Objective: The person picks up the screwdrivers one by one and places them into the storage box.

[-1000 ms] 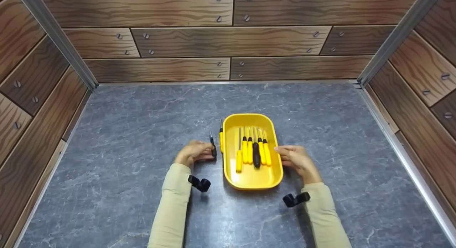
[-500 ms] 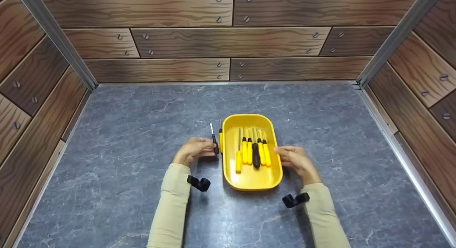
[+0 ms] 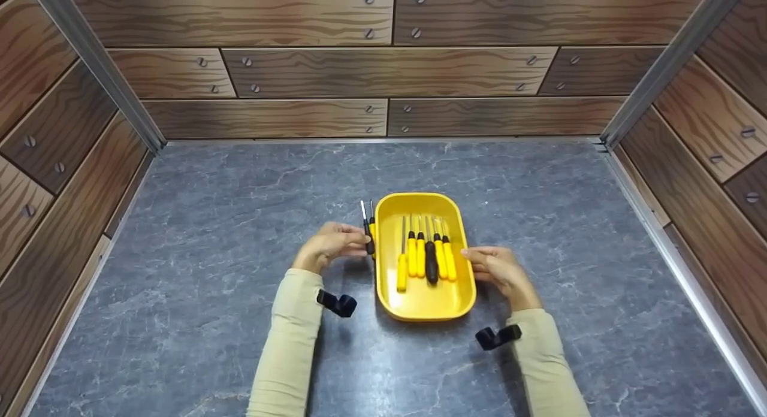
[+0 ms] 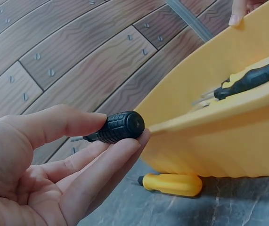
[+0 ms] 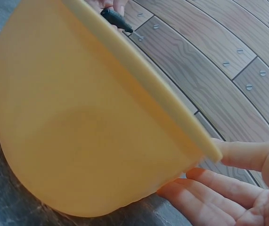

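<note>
My left hand (image 3: 329, 246) pinches a black-handled screwdriver (image 3: 368, 237) between thumb and fingertips, at the left side of a yellow tray (image 3: 419, 306). In the left wrist view, the screwdriver (image 4: 120, 128) shows its handle end, held beside the tray's rim. A yellow-handled screwdriver (image 4: 174, 184) lies on the tabletop against the tray's left wall; the head view shows it partly covered. Several screwdrivers lie side by side in the tray, among them a black-handled one (image 3: 431, 264). On the tray's right side my right hand (image 3: 497, 267) grips the rim, thumb over it and fingers against the outer wall.
The grey marbled tabletop (image 3: 239, 189) surrounds the tray. Wood-patterned walls (image 3: 383, 72) with metal corner strips stand at the back and both sides. A black wrist camera (image 3: 338, 303) sits on each sleeve.
My left hand has raised the black-handled screwdriver and moved it right, up to the tray's left edge. The right hand and the tray have stayed in place.
</note>
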`<state>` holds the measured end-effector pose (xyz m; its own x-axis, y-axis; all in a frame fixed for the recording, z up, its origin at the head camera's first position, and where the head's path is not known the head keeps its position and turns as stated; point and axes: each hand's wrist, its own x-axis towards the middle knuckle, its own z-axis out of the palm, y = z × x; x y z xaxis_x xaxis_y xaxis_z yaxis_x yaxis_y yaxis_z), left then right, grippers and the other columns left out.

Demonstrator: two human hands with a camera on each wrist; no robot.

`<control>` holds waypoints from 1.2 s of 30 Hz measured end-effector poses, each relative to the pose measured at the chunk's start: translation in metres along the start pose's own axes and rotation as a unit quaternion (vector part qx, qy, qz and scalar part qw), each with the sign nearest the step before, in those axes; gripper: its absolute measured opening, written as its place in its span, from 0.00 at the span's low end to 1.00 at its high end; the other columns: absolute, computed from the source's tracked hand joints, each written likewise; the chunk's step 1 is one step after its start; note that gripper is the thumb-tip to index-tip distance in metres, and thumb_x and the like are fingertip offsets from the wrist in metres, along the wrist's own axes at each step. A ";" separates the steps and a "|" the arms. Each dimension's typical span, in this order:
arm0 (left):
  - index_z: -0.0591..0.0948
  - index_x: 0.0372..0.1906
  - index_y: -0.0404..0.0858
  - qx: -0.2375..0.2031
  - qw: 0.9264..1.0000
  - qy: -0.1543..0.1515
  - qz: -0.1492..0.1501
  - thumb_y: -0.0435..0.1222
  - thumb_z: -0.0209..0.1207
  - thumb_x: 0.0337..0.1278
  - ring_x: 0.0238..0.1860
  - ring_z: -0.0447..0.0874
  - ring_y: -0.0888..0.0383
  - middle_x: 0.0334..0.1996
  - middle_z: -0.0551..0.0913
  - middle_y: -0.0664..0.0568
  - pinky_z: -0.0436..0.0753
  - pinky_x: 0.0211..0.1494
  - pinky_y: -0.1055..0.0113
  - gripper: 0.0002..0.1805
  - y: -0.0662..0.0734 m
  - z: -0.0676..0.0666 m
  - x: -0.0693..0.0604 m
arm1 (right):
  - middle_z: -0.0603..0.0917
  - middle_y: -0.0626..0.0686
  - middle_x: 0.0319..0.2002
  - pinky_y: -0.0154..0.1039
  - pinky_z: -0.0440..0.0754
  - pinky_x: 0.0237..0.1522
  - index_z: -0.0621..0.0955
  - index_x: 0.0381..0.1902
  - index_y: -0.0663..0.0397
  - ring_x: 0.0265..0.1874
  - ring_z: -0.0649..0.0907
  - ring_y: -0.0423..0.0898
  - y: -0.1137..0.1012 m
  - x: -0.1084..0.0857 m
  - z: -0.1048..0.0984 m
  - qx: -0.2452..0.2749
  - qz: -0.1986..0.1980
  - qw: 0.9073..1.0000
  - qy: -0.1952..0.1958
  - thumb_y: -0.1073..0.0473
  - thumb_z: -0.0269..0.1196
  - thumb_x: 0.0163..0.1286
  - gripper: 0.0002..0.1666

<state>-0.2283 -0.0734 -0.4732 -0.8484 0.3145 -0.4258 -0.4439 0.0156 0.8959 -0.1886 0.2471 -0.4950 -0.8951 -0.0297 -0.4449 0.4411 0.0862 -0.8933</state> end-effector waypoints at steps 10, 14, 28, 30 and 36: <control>0.76 0.53 0.19 0.017 1.000 -0.005 0.001 0.23 0.57 0.58 0.30 0.87 0.60 0.32 0.88 0.46 0.85 0.56 0.56 0.18 0.008 0.005 0.001 | 0.87 0.45 0.31 0.35 0.90 0.42 0.69 0.62 0.78 0.32 0.86 0.38 0.002 0.001 -0.002 0.003 0.000 1.000 0.003 0.59 0.63 0.66 0.33; 0.76 0.53 0.20 0.029 1.000 -0.003 -0.004 0.23 0.57 0.57 0.31 0.87 0.60 0.35 0.87 0.43 0.86 0.56 0.56 0.18 0.013 0.007 0.000 | 0.87 0.45 0.30 0.35 0.90 0.41 0.69 0.61 0.78 0.31 0.86 0.37 0.002 0.002 -0.001 0.005 0.000 1.000 0.004 0.59 0.63 0.66 0.33; 0.77 0.52 0.21 0.069 0.997 0.011 -0.018 0.24 0.57 0.58 0.29 0.87 0.58 0.47 0.84 0.31 0.88 0.52 0.59 0.17 0.027 0.017 0.003 | 0.87 0.44 0.29 0.33 0.90 0.39 0.69 0.61 0.78 0.30 0.87 0.37 0.000 0.001 -0.001 0.011 0.006 1.000 -0.001 0.59 0.63 0.66 0.33; 0.77 0.53 0.22 0.081 0.996 0.013 -0.025 0.23 0.58 0.58 0.29 0.87 0.58 0.52 0.81 0.28 0.88 0.54 0.58 0.17 0.030 0.019 0.004 | 0.87 0.44 0.29 0.33 0.90 0.40 0.69 0.61 0.77 0.31 0.87 0.37 -0.001 0.001 -0.001 0.009 0.007 1.000 0.000 0.58 0.64 0.66 0.33; 0.78 0.51 0.22 0.107 0.993 0.013 -0.038 0.24 0.59 0.57 0.26 0.86 0.59 0.51 0.81 0.27 0.87 0.56 0.56 0.16 0.037 0.025 0.007 | 0.87 0.44 0.29 0.35 0.90 0.42 0.70 0.61 0.77 0.31 0.86 0.37 -0.001 0.000 -0.001 0.002 0.010 1.000 0.007 0.58 0.64 0.66 0.33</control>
<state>-0.2436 -0.0473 -0.4394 -0.8233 0.2803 -0.4936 -0.4374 0.2409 0.8664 -0.1891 0.2477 -0.4944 -0.8873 -0.0147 -0.4609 0.4583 0.0820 -0.8850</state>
